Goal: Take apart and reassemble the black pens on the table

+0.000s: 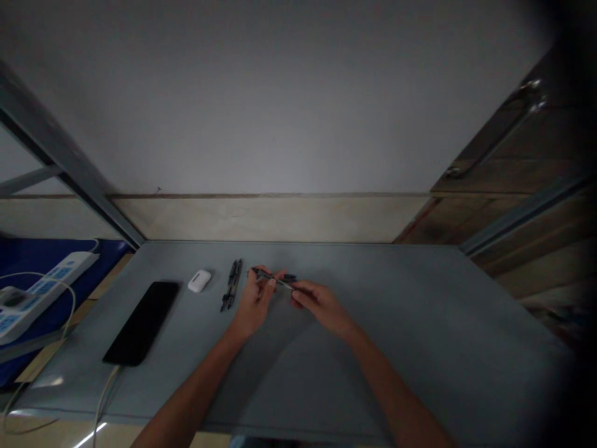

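In the middle of the grey table my left hand (pixel 254 302) is closed around a slim dark pen (pixel 282 284), which slants down to the right. My right hand (pixel 324 303) pinches the pen's right end between thumb and fingers. Just behind the hands shows a short dark piece (pixel 290 277), partly hidden; whether it is another pen or a part of one I cannot tell. Left of my left hand, a pair of dark pens with clear middles (pixel 231 285) lie side by side on the tabletop.
A white earbud case (pixel 199 280) and a black phone (pixel 142 323) with a pale cable (pixel 105 389) are on the left of the table (pixel 420 336). Beyond its left edge sits a white power strip (pixel 51 289). Metal posts (pixel 93 174) and a wall (pixel 280 124) border the back.
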`<state>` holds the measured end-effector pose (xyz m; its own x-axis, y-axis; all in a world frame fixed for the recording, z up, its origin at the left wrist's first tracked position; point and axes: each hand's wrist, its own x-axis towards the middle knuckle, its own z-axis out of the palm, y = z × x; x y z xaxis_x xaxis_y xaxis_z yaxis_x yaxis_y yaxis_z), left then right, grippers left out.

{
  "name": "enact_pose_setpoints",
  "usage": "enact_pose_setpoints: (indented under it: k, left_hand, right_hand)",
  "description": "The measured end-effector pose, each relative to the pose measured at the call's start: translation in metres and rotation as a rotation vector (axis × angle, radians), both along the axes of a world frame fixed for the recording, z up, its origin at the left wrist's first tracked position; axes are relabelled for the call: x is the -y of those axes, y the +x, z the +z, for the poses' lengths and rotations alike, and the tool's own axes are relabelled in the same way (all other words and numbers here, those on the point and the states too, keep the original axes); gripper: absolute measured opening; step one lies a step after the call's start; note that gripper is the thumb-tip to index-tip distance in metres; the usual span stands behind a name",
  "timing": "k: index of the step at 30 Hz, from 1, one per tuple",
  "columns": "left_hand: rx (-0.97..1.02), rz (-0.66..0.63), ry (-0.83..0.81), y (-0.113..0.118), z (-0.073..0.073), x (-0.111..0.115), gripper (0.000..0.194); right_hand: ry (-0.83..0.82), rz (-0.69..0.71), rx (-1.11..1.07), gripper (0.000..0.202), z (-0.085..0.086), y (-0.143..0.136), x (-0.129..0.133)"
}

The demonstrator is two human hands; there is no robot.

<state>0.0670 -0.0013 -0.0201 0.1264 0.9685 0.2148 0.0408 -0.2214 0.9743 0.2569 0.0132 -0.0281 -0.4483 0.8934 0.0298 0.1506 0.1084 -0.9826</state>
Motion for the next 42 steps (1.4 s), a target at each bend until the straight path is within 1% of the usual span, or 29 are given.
enact_pose_setpoints:
  k: [2, 3, 6, 8, 10, 12, 14, 16, 20, 23, 26, 31, 34, 36, 39, 42]
  left_hand:
    - [0.006, 0.049, -0.015, -0.003, 0.000, -0.003, 0.031]
    - [-0.005, 0.079, -0.022, -0.005, -0.001, -0.004, 0.035]
    - [-0.090, 0.141, -0.067, -0.010, -0.002, -0.008, 0.042]
    - [-0.158, 0.122, -0.094, -0.011, -0.003, -0.008, 0.041]
    - [-0.201, 0.056, -0.103, -0.009, -0.004, -0.007, 0.040]
    - [-0.227, -0.022, -0.110, -0.005, -0.005, -0.004, 0.043]
    - [-0.252, -0.090, -0.124, -0.001, -0.004, -0.001, 0.048]
    - [-0.269, -0.140, -0.142, 0.003, -0.004, 0.002, 0.052]
    - [-0.279, -0.226, -0.167, 0.005, -0.004, 0.003, 0.058]
    - [-0.272, -0.309, -0.204, 0.006, -0.006, 0.005, 0.062]
    - [-0.266, -0.357, -0.249, 0.009, -0.009, 0.008, 0.065]
    - [-0.263, -0.337, -0.269, 0.014, -0.012, 0.009, 0.067]
    - [-0.229, -0.241, -0.266, 0.012, -0.013, 0.005, 0.065]
    - [-0.185, -0.176, -0.270, 0.009, -0.014, 0.000, 0.059]
    - [-0.058, -0.138, -0.311, 0.004, -0.011, -0.004, 0.046]
    - [0.144, -0.135, -0.365, 0.001, 0.000, -0.001, 0.039]
  right_hand:
    - [0.040, -0.077, 0.065, 0.031, 0.002, 0.005, -0.003]
    - [0.046, -0.122, 0.065, 0.031, 0.003, 0.007, -0.005]
    - [0.046, -0.269, -0.027, 0.030, 0.006, 0.013, -0.008]
    - [0.021, -0.344, -0.147, 0.029, 0.007, 0.015, -0.009]
    - [-0.032, -0.373, -0.294, 0.027, 0.007, 0.015, -0.009]
    - [-0.082, -0.369, -0.431, 0.026, 0.007, 0.013, -0.007]
    - [-0.113, -0.365, -0.518, 0.029, 0.008, 0.010, -0.005]
    - [-0.145, -0.346, -0.559, 0.035, 0.009, 0.006, -0.003]
    - [-0.249, -0.240, -0.622, 0.044, 0.017, -0.002, 0.001]
    - [-0.342, -0.192, -0.688, 0.045, 0.023, -0.005, 0.004]
    - [-0.363, -0.173, -0.724, 0.047, 0.029, -0.007, 0.008]
    - [-0.308, -0.180, -0.675, 0.050, 0.035, -0.005, 0.012]
    - [-0.240, -0.209, -0.675, 0.049, 0.037, 0.001, 0.010]
    - [-0.183, -0.236, -0.665, 0.048, 0.037, 0.007, 0.007]
    - [-0.121, -0.269, -0.668, 0.046, 0.036, 0.015, 0.003]
    - [-0.130, -0.272, -0.709, 0.044, 0.035, 0.018, 0.001]
